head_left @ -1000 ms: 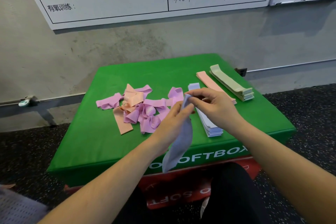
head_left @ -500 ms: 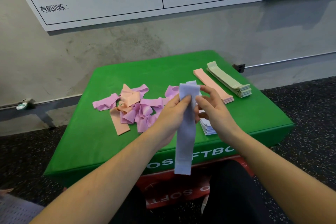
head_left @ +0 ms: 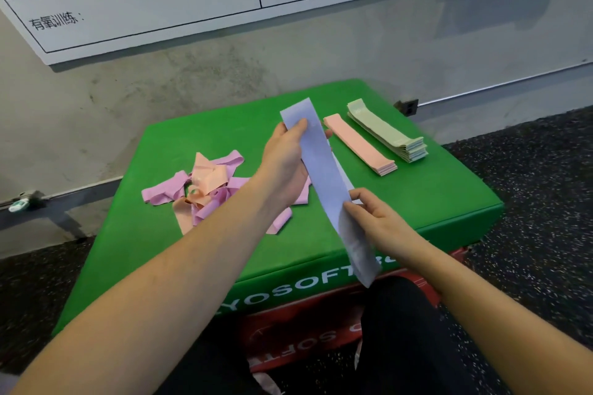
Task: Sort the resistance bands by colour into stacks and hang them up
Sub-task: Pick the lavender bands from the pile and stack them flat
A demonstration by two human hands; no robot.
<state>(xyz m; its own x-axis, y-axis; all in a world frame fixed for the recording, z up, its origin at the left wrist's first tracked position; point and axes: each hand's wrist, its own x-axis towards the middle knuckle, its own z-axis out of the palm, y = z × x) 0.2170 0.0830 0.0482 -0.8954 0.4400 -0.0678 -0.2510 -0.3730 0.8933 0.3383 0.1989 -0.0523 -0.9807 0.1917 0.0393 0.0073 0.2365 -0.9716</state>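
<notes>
Over green box point(head_left: 417, 202), flat pale-blue band point(head_left: 324, 176) looks smooth.

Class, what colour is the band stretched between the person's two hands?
Pale lavender-blue, plain. The band shows best in the head view, held by the left hand and right hand.

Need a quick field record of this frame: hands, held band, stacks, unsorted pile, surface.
left hand: grips far end of blue band
right hand: pinches the band lower down
blue band: stretched flat above the box
peach stack: neat, right of band
green stack: neat, beside peach stack
unsorted pile: pink and peach bands, tangled
surface: green soft box
</notes>
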